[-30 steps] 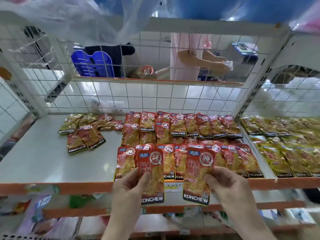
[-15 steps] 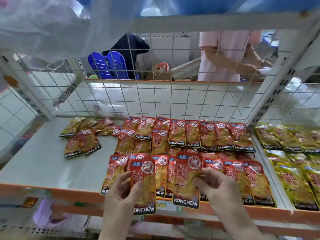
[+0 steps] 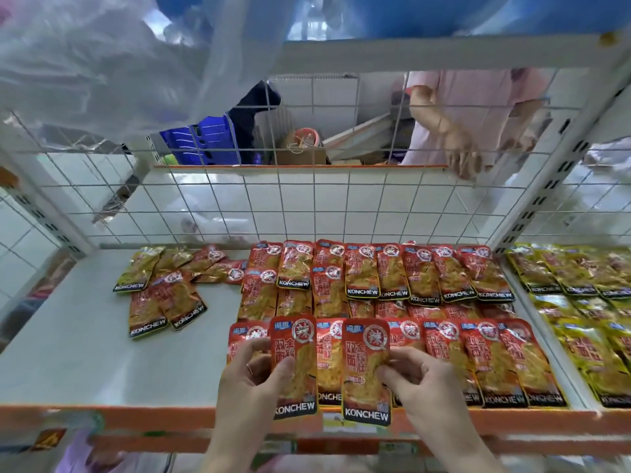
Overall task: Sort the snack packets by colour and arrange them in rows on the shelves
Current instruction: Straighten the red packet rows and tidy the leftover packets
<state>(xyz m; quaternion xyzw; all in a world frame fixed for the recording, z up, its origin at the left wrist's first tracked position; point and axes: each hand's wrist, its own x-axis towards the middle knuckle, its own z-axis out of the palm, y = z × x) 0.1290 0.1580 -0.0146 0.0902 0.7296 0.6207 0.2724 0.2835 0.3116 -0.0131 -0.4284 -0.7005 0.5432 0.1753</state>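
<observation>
Item one, nearest: the left hand [image 3: 252, 380], thumb laid across the face of a red packet [image 3: 295, 367] and fingers behind it, pinching it upright. Item two: the right hand [image 3: 430, 387], fingertips and thumb closed on the right edge of a second red packet [image 3: 365, 370], held just beside the first. Both hung over the orange lip [image 3: 136, 418] of the shelf [image 3: 85, 336], in front of the stock already laid down. We judged these sachets light, thin and limp, with a glossy film likely to slip, so the firm sealed edges seemed the best places to take hold, and a pinch at mid-height the best way to keep a packet from folding. Item three: a front row [image 3: 478, 363] of red packets lying flat and overlapping, label ends toward us. Item four: the middle and back rows [image 3: 392, 271], also red, shingled up to the rear. Item five: a loose heap [image 3: 164, 288] at the left, gold and red mixed, not yet sorted. Item six: yellow packets [image 3: 580, 336] in the bay to the right. Beyond stood the wire grid [image 3: 307, 206], blue crates [image 3: 201, 141] and a person in pink [image 3: 471, 107].
</observation>
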